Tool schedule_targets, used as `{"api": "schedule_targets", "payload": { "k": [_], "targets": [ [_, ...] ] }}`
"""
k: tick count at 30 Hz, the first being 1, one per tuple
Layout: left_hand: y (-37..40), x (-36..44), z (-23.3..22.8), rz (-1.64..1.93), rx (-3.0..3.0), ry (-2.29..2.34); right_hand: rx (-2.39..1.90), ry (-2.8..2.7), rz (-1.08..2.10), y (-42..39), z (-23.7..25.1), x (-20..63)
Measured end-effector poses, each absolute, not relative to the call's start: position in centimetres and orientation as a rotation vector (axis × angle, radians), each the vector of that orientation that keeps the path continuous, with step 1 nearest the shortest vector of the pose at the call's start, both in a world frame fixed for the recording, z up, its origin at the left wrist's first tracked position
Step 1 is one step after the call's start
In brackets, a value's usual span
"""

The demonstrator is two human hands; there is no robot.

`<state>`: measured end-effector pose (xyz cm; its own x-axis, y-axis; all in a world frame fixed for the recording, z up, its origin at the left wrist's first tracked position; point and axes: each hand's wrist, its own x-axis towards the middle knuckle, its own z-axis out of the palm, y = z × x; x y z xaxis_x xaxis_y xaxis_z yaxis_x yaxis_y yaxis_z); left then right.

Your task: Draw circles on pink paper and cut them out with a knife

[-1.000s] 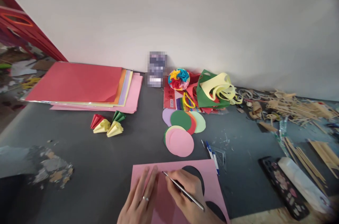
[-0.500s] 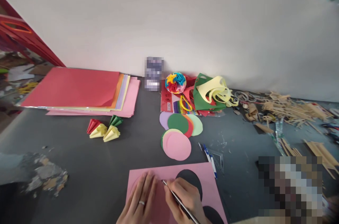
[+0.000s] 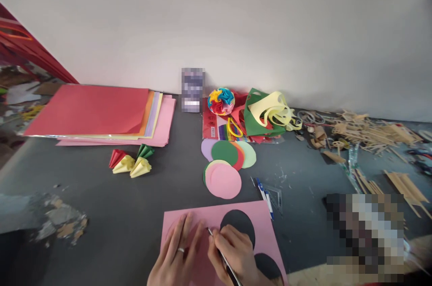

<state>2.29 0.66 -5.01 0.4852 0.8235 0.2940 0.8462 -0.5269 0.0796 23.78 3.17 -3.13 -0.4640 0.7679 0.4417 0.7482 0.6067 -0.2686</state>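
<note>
My left hand (image 3: pixel 173 252) lies flat on a pink paper sheet (image 3: pixel 205 212), fingers stretched and somewhat spread, a ring on one finger. A faint curved line shows on the sheet beside and under those fingers. In my right hand (image 3: pixel 236 250) is a slim, pen-shaped silver and black craft knife (image 3: pixel 224 261), its tip on the paper just right of the left fingers. Two dark round openings show in the sheet: one (image 3: pixel 243 222) behind my right hand, the other (image 3: pixel 268 266) nearer me and partly covered by that hand.
Paper circles (image 3: pixel 223 181) lie beyond the sheet. Pens (image 3: pixel 265 196) and a clear set square (image 3: pixel 277 198) are to the right. Further back are coloured paper (image 3: pixel 91 108), folded paper pieces (image 3: pixel 131 163), a paper ball (image 3: pixel 221 101), cut scraps (image 3: pixel 270 112) and wooden sticks (image 3: pixel 367 130).
The view has shifted slightly. My left fingers have spread a little more apart. The right hand still holds the craft knife, now more steeply angled, with its tip in nearly the same spot.
</note>
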Motion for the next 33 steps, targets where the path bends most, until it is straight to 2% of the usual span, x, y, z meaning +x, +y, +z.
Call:
{"api": "schedule_targets", "payload": {
  "k": [6, 10, 15, 17, 19, 24, 33],
  "targets": [
    [1.4, 2.6, -4.6, -0.59, -2.575, -1.466, -1.146, -2.42, -0.12, 2.4, -2.5, 23.7],
    [1.6, 2.9, -4.1, -0.541, -2.599, -1.461, -1.069, -2.514, -0.155, 2.1, -2.0, 23.7],
    [1.3, 2.2, -4.2, -0.536, -2.631, -1.474, -1.185, -2.315, 0.039, 1.7, -2.2, 23.6],
    [1.3, 1.5, -4.2, -0.506, -2.684, -1.397, -1.294, -2.099, 0.214, 1.9, -2.3, 23.9],
    [1.4, 1.1, -4.2, -0.456, -2.734, -1.265, -1.417, -1.945, 0.255, 2.4, -2.4, 24.4],
    [0.9, 1.4, -4.4, -0.503, -2.666, -1.213, -1.651, -2.01, -0.046, 2.7, -2.8, 25.3],
    [0.0, 1.8, -4.3, -0.487, -2.686, -1.339, -1.547, -1.949, -0.115, 1.2, -1.8, 24.2]
  ]
}}
